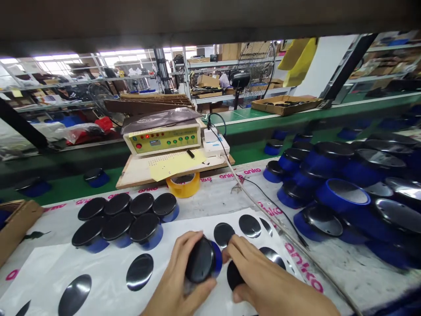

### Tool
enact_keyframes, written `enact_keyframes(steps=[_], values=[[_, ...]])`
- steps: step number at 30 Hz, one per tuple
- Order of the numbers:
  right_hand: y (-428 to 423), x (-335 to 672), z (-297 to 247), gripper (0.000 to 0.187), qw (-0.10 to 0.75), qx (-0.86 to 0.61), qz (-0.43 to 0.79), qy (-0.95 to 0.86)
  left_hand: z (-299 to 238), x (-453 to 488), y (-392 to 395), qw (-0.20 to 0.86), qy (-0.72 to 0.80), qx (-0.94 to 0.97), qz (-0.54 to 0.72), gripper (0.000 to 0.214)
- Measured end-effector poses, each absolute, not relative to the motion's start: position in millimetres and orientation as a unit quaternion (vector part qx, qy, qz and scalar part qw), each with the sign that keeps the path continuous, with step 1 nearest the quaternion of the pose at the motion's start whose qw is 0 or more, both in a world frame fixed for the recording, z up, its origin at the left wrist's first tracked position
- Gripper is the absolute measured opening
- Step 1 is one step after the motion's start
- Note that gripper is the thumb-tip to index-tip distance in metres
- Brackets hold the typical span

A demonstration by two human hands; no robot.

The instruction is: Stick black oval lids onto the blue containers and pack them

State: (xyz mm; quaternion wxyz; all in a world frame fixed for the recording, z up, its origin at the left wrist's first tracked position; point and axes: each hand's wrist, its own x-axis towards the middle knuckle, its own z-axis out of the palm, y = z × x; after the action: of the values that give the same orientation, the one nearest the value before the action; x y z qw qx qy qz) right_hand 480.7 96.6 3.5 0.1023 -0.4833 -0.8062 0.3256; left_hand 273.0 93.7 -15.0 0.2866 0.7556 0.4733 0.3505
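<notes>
My left hand (179, 281) is wrapped round a blue round case with a black top (200, 261), tilted so that the top faces me. Just to the right, my right hand (253, 274) has its thumb and fingers closed on a black disc (234, 275); the fingers partly cover it. The right fingertips are close to the blue side of the case. Under both hands lies a white sheet (108, 267) bearing several glossy black discs (140, 272). Left of the hands, several similar blue cases with black tops (146, 226) stand in two rows.
A large group of blue cases (315, 171) fills the right side. Behind stands a control box (164, 136) on a wooden board, with yellow tape (184, 186) at its edge. A cable (263, 206) crosses the table. Beyond runs a green conveyor belt (112, 173). A cardboard box (19, 228) sits left.
</notes>
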Motion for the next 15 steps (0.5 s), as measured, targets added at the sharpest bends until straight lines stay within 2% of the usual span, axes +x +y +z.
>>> enact_keyframes(steps=[4, 9, 12, 15], values=[[94.5, 485.0, 1.8, 0.043, 0.123, -0.464, 0.315, -0.819, -36.4, 264.6, 88.0, 0.286, 0.459, 0.773, 0.33, 0.058], [91.8, 483.5, -0.1, 0.034, 0.11, -0.447, 0.253, -0.851, -32.7, 267.8, 94.2, 0.301, 0.463, 0.766, 0.328, 0.067], [91.5, 483.5, 2.4, 0.021, 0.096, -0.422, 0.201, -0.879, -31.2, 267.8, 93.3, 0.314, 0.466, 0.762, 0.321, 0.071], [87.2, 494.9, 5.5, 0.012, 0.136, -0.405, 0.176, -0.887, -29.1, 265.8, 93.0, 0.337, 0.464, 0.762, 0.3, 0.069]])
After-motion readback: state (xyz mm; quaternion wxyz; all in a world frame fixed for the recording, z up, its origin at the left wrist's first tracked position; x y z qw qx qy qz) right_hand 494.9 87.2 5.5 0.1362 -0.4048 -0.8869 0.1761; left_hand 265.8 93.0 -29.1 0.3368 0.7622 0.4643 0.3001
